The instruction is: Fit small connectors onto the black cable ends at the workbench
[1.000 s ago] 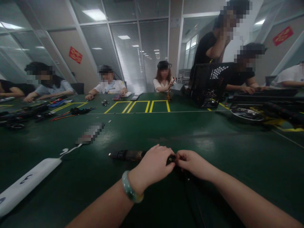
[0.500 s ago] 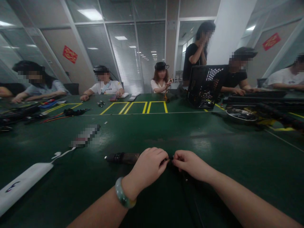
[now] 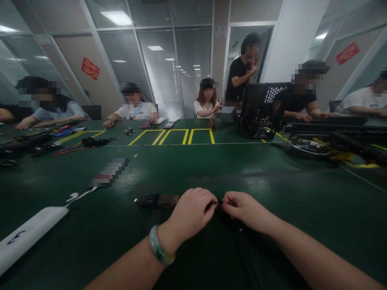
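A dark cylindrical tool with a small metal tip (image 3: 157, 201), shaped like an electric screwdriver, lies along the green table. My left hand (image 3: 193, 215) is closed around its rear end, hiding that part. A tiny brass-coloured piece (image 3: 216, 203) shows at my left fingertips. Facing it, my right hand (image 3: 246, 207) pinches a small black end, mostly hidden by the fingers, just beside the brass piece; whether the two touch I cannot tell. A black cable (image 3: 252, 257) runs from below my right hand toward the table's near edge.
At left lie a white power bank (image 3: 33, 233) and a blurred phone-like device (image 3: 110, 172) joined by a white cord. Several people sit or stand across the table. A black perforated case (image 3: 260, 110), a metal bowl (image 3: 310, 150) and dark equipment (image 3: 338, 131) occupy the right side.
Both my hands hold nearly the same pose, with a slight shift of the whole view. The standing person across the table has moved left and lowered an arm slightly.
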`<state>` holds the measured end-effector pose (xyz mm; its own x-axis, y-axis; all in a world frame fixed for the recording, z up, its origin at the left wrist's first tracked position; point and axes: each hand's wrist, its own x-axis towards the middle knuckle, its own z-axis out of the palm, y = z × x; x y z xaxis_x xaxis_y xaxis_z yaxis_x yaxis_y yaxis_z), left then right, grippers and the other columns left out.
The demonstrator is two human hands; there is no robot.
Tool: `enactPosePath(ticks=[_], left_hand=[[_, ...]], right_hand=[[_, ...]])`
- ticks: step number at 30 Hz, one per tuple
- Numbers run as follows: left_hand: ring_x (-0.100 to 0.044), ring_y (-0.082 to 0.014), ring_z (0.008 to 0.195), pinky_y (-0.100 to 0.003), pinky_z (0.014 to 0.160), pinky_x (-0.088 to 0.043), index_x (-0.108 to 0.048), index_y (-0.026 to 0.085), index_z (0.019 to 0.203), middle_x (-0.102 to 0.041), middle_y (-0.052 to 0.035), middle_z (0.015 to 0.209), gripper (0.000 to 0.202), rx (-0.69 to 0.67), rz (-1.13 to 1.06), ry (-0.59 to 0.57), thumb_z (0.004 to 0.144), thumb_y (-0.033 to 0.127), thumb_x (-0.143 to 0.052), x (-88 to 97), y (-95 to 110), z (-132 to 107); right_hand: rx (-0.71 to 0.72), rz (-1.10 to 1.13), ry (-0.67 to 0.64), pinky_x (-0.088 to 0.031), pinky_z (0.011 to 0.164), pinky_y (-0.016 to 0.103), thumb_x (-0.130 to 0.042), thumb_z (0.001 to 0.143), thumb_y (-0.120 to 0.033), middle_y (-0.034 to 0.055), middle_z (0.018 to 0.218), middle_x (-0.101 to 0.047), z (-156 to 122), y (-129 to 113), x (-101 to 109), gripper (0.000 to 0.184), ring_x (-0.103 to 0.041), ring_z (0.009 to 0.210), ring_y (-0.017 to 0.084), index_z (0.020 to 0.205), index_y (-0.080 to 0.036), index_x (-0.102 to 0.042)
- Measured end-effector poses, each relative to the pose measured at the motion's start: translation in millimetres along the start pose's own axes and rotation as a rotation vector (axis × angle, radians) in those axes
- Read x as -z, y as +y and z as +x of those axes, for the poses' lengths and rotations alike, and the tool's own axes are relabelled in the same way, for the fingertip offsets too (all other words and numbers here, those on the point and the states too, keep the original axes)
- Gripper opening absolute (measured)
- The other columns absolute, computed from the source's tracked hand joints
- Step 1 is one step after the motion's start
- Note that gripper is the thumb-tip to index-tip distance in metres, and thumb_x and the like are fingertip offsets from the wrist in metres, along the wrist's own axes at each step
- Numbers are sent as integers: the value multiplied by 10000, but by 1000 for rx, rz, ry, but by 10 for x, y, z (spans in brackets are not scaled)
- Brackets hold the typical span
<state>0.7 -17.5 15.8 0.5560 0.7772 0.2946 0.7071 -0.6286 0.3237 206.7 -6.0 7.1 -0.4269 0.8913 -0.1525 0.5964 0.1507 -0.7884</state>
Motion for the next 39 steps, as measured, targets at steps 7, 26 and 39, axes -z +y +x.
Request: enactPosePath(ticks=[7,26,39], left_hand=[[-566,-174,954,-349,858,-415,-613,252,1075,-651,8,1029,185,-55,-7,-12,911,258,-529,-8,-39,14],[-557,-190,1011,-383,903,-420,-607,237,987,-633,9,1119,140,-18,-8,-4,861,189,-570,-17,-11,11],[-559,-199,1011,-393,910,-418,-602,214,972,-627,-17,1123,109,-8,8,1,881,236,-546,-27,-23,1]], right_hand=[[14,14,29,-367,511,189,-515,862,-324,-21,637,-593,15,19,-1,173,-533,582,112,798,-176,-577],[63,15,40,-376,537,198,-510,875,-325,-26,652,-590,32,65,-74,182,-519,561,103,794,-178,-581],[62,-42,57,-344,506,191,-497,882,-332,-26,666,-585,20,39,-63,187,-517,575,106,794,-184,-571]])
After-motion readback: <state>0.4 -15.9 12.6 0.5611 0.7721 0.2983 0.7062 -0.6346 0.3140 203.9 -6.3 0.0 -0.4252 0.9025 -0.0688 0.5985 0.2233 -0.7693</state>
